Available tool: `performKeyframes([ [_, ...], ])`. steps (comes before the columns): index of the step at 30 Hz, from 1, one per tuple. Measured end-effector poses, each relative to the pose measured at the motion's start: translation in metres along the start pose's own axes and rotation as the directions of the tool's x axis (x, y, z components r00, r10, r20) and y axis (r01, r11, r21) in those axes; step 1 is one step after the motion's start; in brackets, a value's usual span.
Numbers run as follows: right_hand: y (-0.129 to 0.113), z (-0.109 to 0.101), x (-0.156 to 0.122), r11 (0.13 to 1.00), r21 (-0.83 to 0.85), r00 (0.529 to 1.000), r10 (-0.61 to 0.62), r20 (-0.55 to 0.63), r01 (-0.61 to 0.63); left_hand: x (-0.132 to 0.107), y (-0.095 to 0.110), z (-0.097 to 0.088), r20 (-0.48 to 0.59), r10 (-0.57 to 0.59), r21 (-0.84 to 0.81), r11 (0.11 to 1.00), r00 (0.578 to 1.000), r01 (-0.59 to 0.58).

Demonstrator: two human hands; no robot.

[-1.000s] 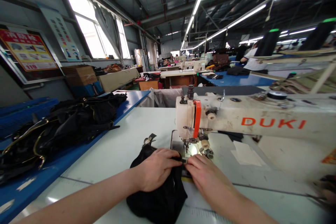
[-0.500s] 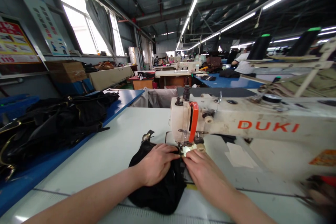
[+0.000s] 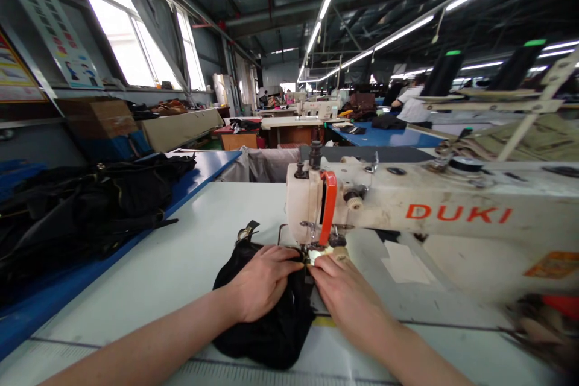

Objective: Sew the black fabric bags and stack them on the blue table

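Black fabric (image 3: pixel 275 338), seemingly a small bag piece, lies on the pale sewing table under the head of a sewing machine (image 3: pixel 407 193) marked DUKI. A metal ring on a short black tab (image 3: pixel 247 231) sticks out at its far left corner. My left hand (image 3: pixel 262 283) rests over the fabric, fingers closed on its edge left of the needle. Just right of the needle, my right hand (image 3: pixel 346 289) has its fingers bent together at the same edge, thumb and fingertips near the left hand's. The fingers hide the stitching spot and most of the presser foot.
Black pieces with gold-coloured trim (image 3: pixel 90 211) are heaped on a blue table at left. A pale paper piece (image 3: pixel 406 262) lies under the machine arm. Black thread cones (image 3: pixel 443 75) stand at right, behind the machine. A person in white (image 3: pixel 412 105) is farther back.
The view has shifted slightly, so the machine, table and hands all sit a little farther left. Both hands stay by the needle, and the fabric shows hardly any movement relative to the machine.
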State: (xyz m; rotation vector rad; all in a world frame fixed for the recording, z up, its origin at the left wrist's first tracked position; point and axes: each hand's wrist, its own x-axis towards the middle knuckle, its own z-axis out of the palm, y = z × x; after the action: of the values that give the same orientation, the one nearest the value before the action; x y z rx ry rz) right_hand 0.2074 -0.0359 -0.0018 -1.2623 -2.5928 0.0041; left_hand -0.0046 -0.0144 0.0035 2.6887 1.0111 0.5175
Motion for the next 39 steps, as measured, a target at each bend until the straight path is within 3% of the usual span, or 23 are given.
performKeyframes([
  [15,0.0003,0.0052,0.0007,1.0,-0.007,1.0,-0.005,-0.023,0.004,0.002,-0.0001,0.0012,0.051,0.079,0.19,0.978,0.996,-0.088],
  [34,-0.0019,0.0029,0.0009,1.0,0.006,1.0,0.017,-0.021,-0.017,0.0022,-0.0028,0.0035,0.02,0.069,0.176,0.982,0.997,-0.071],
  [39,-0.0021,0.0032,0.002,0.999,0.039,0.999,0.021,-0.041,-0.019,0.0032,0.001,-0.0021,0.063,0.074,0.229,0.97,0.995,-0.086],
])
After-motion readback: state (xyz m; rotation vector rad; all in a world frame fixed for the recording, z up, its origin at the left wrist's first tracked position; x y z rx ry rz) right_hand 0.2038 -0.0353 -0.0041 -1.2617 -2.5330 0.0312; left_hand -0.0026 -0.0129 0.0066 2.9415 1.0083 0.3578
